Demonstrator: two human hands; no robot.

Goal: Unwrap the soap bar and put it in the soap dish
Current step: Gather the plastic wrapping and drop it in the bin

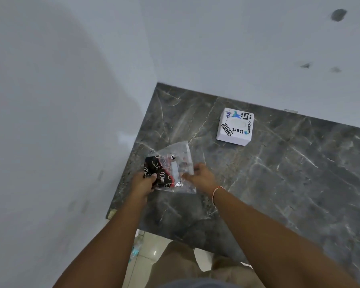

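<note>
A dark marbled counter (279, 173) is seen from above, set into a corner between pale walls (50, 100). Both hands are held over its near left part.

The soap (160, 173), in black printed wrap with white lettering and some red, is held at its left end by the left hand (142, 183). The thumb (152, 177) is pressed on top of the pack; the other fingers are curled under it and hidden. Whether the pack rests on the counter or is lifted just off it cannot be told.

A clear plastic wrapper (175, 163) is spread over and around the soap's right part, reaching far and right of it. Its right edge is pinched by the right hand (200, 176), fingers narrow, closed on the film just right of the soap and not on the bar itself. A thin pale band (216, 193) is worn on the right wrist.

A white box (235, 127) with stickers stands far right of the hands, well apart from them. Whether it is the soap dish cannot be told.

Tiled floor (150, 252) is seen below the counter's near edge.
</note>
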